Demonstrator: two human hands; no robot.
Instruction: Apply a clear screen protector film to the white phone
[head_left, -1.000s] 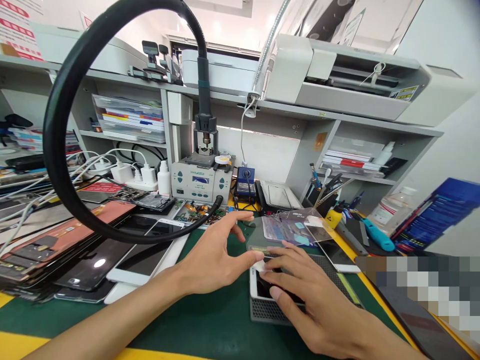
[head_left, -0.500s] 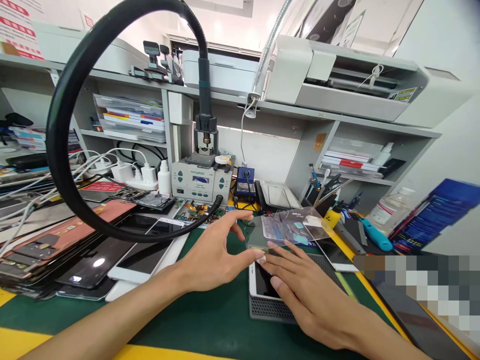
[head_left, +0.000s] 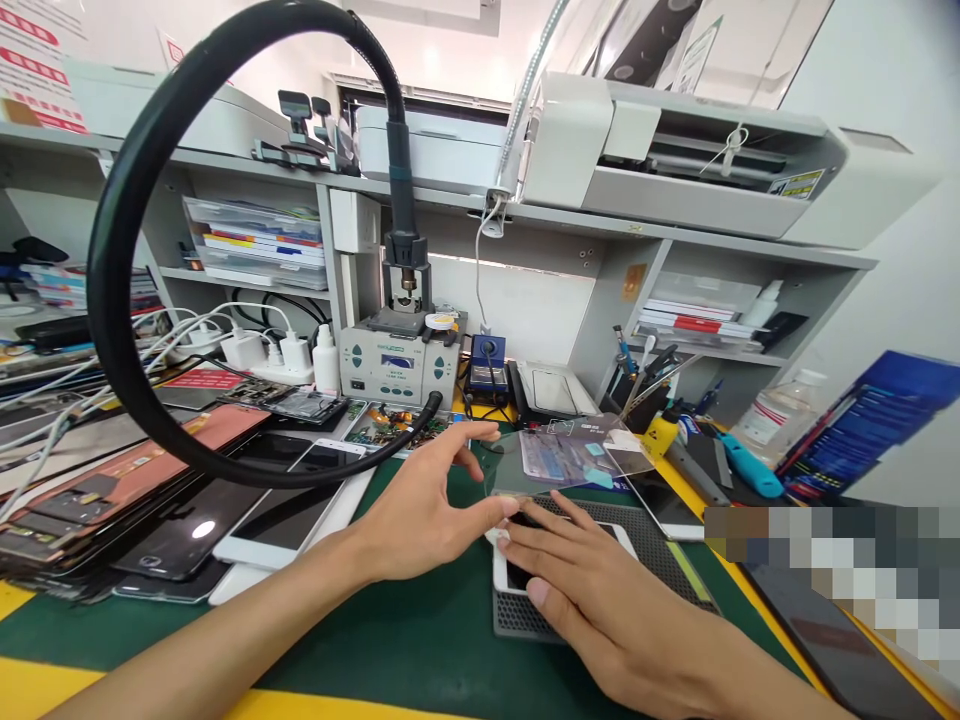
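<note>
A thin clear plastic film with printed marks is raised over the mat, tilted. My left hand holds its left side, thumb at the lower corner and curled fingers at the upper one. Below it a white-framed phone with a dark screen lies on a grey perforated pad. My right hand rests flat across the phone's screen, fingers stretched out and slightly spread, covering much of it. Near its fingertips a small white bit shows at the phone's edge; I cannot make out what it is.
A thick black hose loops up from the grey hot-air station. Stacked phones and panels crowd the left. On the right are another white phone, a tool holder, a bottle and a blue pack.
My right hand has shifted slightly left over the phone, and more of the phone's far right corner shows. My left hand keeps its hold on the film. The view has moved a little.
</note>
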